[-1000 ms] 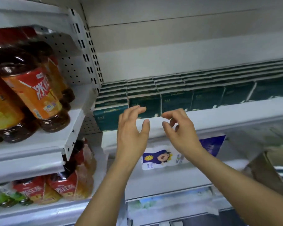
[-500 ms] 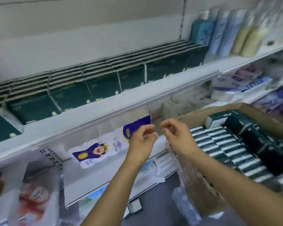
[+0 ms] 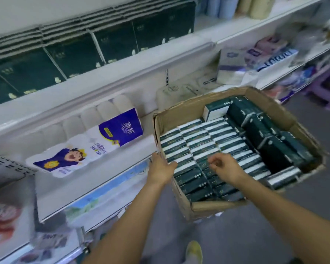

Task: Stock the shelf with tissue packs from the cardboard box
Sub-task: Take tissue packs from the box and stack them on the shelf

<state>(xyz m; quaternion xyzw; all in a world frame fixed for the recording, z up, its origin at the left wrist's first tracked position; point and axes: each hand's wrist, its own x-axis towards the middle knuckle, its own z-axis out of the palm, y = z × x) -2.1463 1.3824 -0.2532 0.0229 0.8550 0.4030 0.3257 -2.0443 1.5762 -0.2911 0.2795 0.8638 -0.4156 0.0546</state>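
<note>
An open cardboard box at the right holds several dark green tissue packs, in rows on edge and stacked flat at its right side. More of the same green packs line the upper white shelf. My left hand reaches over the box's left wall, and its fingertips touch the nearest packs. Just above the packs in the box's front middle, my right hand hovers with loosely bent fingers and holds nothing.
A big pack of toilet rolls lies on the shelf below, left of the box. Other paper goods fill the shelves at the right. A purple stool stands on the grey floor at far right. My shoe shows at the bottom.
My view swung right and down from the shelf to the box. Both hands dropped from the upper shelf edge into the box, empty throughout.
</note>
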